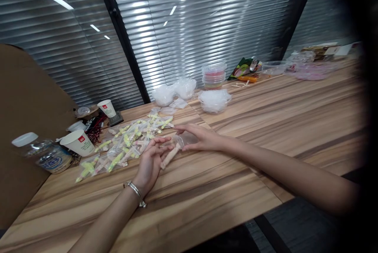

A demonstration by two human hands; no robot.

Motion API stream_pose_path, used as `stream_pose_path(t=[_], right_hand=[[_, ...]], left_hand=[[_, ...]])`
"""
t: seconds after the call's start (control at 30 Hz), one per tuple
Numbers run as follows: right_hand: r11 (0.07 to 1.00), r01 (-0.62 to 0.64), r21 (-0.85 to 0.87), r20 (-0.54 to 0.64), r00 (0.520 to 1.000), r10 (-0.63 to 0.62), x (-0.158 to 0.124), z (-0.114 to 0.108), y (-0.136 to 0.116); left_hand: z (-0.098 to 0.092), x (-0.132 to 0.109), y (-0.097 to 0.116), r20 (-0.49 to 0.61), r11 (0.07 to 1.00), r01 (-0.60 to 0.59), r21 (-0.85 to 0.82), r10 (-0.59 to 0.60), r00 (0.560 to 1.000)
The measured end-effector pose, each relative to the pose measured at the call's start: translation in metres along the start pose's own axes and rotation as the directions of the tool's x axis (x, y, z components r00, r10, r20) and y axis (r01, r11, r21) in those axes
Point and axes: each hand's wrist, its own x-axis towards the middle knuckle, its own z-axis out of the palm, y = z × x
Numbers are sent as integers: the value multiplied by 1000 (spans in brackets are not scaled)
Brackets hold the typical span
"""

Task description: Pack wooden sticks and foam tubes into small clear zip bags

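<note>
Over the middle of the table, my left hand (151,162), with a silver bangle at the wrist, has its fingers curled at a pale beige stick-shaped piece (171,157). The upper end of that piece meets the mouth of a small clear plastic bag (183,139). My right hand (203,136) pinches the bag between thumb and fingers from the right. Just beyond my left hand spreads a pile of small clear bags (126,142) with yellow-green and pale pink pieces in them. Exactly how far the beige piece reaches into the bag is hard to make out.
Paper cups (78,142) and a plastic jar (49,158) stand at the left beside a brown board (20,127). Clear tubs (214,75), a bowl of white bags (215,101) and an orange tool (247,79) sit along the back by the blinds.
</note>
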Motion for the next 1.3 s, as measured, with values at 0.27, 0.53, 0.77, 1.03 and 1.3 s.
stream_pose_path(t=[0.27, 0.53, 0.77, 1.03, 1.3], right_hand=[[1000, -14, 13, 40, 999, 13, 1, 0, 1], [1000, -19, -16, 75, 997, 20, -1, -2, 6], [999, -29, -35, 85, 996, 32, -1, -2, 6], [999, -46, -29, 96, 994, 49, -1, -2, 6], [999, -10, 42, 95, 995, 6, 2, -1, -8]], left_hand=[[-1, 0, -6, 115, 972, -40, 233, 13, 993], [15, -19, 0, 539, 441, -450, 777, -96, 837], [8, -12, -9, 483, 398, -463, 792, 56, 874], [-3, 1, -13, 145, 606, -274, 747, 253, 957], [-6, 6, -13, 37, 658, -234, 716, 299, 954]])
